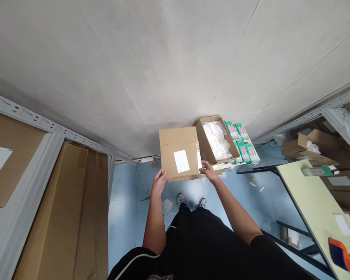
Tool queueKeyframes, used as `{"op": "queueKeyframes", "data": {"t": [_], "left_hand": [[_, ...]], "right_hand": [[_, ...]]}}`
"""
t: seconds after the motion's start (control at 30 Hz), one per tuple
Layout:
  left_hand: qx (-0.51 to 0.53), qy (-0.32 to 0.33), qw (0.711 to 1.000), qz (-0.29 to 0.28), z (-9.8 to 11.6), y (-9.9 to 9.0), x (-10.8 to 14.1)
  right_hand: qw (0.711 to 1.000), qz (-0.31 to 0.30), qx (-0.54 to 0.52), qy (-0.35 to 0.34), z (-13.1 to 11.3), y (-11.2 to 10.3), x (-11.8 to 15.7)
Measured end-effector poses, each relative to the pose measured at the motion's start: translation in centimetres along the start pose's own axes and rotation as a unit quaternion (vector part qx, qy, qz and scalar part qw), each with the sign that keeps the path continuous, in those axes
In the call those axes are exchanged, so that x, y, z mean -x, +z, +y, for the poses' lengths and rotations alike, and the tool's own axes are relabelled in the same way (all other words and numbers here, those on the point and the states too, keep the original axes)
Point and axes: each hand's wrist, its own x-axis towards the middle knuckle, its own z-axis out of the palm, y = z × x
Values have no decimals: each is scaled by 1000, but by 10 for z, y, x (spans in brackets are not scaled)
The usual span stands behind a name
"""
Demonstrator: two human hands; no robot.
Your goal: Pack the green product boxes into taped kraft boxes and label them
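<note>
Between my two hands is a brown cardboard box [167,155] with a white label [181,161] on its upper face. My left hand [159,181] grips its near left corner, fingers partly hidden by the cardboard. At the near right corner, my right hand [209,171] is closed on the edge beside a white strip. Just right of it stands an open carton [204,146] with crumpled white paper [217,140] inside. Several green boxes with pink fronts [245,152] sit in rows beside that carton.
Large cardboard boxes [67,210] fill the metal rack [51,167] on my left. At right stands a pale yellow table [306,194] bearing a green box [317,171] and an orange and dark blue item [340,254]. Paper scraps [167,204] lie on the blue floor.
</note>
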Motion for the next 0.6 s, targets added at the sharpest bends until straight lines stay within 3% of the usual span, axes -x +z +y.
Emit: {"op": "queueKeyframes", "data": {"t": [0.07, 0.17, 0.33, 0.43, 0.53, 0.6], "left_hand": [[-14, 2, 1000, -18, 5, 11, 1], [-42, 8, 998, -44, 12, 43, -3], [-88, 14, 994, -69, 17, 121, -16], [-134, -19, 988, -74, 4, 175, -20], [-204, -74, 973, -81, -23, 231, -24], [-238, -53, 966, -87, -41, 264, -28]], "right_hand": [[999, 2, -16, -28, -19, -11, 12], [997, 22, -49, -57, -43, -40, 32], [983, 114, -111, -91, -67, -124, 68], [965, 185, -139, -121, -72, -185, 92], [950, 235, -153, -136, -69, -243, 119], [944, 253, -162, -133, -64, -278, 137]]}}
